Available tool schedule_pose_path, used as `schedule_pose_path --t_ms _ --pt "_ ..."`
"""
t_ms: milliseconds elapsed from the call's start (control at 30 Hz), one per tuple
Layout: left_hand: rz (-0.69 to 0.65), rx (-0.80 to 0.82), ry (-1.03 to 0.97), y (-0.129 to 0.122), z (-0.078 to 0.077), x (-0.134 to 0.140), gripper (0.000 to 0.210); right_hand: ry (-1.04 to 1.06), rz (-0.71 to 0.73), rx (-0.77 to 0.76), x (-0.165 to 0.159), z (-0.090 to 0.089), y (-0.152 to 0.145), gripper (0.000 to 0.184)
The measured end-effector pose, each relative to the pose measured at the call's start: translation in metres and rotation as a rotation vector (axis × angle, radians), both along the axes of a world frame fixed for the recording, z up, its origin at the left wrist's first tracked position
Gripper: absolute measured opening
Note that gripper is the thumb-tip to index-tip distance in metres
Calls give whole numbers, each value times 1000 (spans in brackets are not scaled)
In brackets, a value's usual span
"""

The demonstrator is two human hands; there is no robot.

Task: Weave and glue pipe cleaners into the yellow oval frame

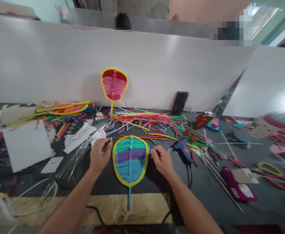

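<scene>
Currently pinches a tiny green piece (111, 139) in the left grip (100, 154) and curls the right grip (163, 160), with unclear contents, beside the yellow-rimmed fan (130, 160) lying between both on the worktop (105, 183).

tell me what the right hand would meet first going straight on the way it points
Likely the yellow rim of the striped fan, just left of the right hand, though one view leaves its height unclear.
</scene>
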State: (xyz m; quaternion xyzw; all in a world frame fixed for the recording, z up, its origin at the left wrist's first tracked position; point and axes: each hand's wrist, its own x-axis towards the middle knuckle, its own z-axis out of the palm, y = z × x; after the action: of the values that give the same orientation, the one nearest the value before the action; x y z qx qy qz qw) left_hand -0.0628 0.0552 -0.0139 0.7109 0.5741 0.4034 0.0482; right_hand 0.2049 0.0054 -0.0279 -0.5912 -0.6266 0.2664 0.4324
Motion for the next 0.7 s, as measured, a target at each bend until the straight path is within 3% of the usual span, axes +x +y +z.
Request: schedule_pose_path --t_ms 533,700 --pt "-80 -32 -2 1 -2 5 19 42 21 -1 -1 -2 1 17" --pt "-36 -100 -1 3 -6 3 23 45 32 9 -3 0 3 17"
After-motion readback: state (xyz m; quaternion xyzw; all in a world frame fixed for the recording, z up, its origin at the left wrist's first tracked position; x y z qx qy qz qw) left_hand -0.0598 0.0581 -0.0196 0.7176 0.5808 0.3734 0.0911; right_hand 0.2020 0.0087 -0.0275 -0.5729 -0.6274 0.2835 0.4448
